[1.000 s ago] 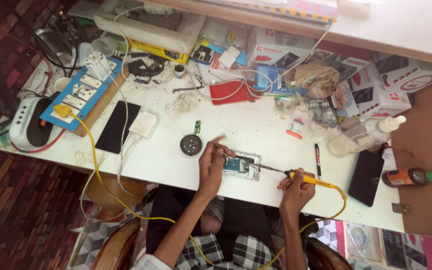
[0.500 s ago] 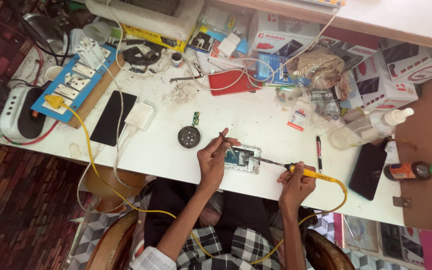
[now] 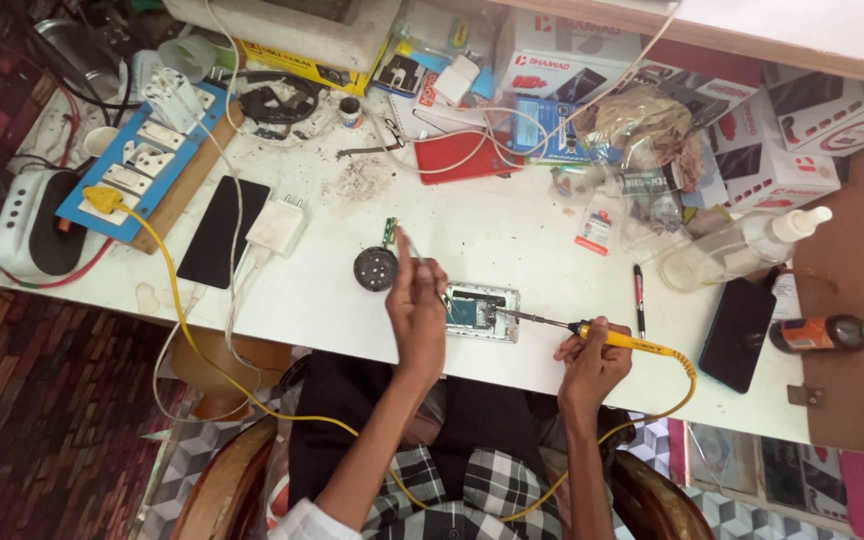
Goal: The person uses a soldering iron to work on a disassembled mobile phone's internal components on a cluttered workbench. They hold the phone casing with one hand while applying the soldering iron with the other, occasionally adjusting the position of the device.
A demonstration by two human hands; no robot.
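1. Lifted since earlier: left hand (image 3: 417, 310), raised beside opened phone (image 3: 482, 311), pinching thin tweezers (image 3: 420, 258).
2. Unmoved: right hand (image 3: 592, 362), fingers closed around yellow soldering iron (image 3: 592, 332), tip touching phone on white table (image 3: 512, 225).

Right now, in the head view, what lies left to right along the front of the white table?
White rounded device → black phone → round black disc → left hand → opened phone → yellow-handled soldering iron → dark phone → brown green-capped bottle.

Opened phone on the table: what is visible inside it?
Inside the opened phone, blue-green parts show, with the soldering iron tip reaching in. The left hand covers its left edge.
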